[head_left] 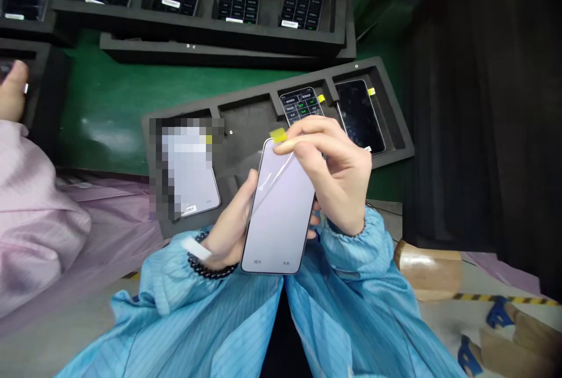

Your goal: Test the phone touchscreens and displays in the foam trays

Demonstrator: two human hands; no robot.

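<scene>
A phone (276, 220) with a lit, pale lilac screen is held upright in front of me by my left hand (230, 220), thumb along one side and fingertips round the other. My right hand (336, 173) pinches the film by a yellow pull tab (277, 134) at the phone's top edge. Creases run across the clear film near that corner. Behind the phone lies a dark foam tray (246, 97). It carries a white-screened phone (193, 173), partly pixelated, a phone showing a button grid (302, 103), and a black-screened phone (360, 114).
Stacked foam trays (197, 27) with several phones stand at the back on the green table (109, 91). At the left, a person's hand (13, 91) and pink sleeve (35, 191) show. Dark curtain-like material (465, 103) hangs at right; cardboard boxes (430, 272) are on the floor.
</scene>
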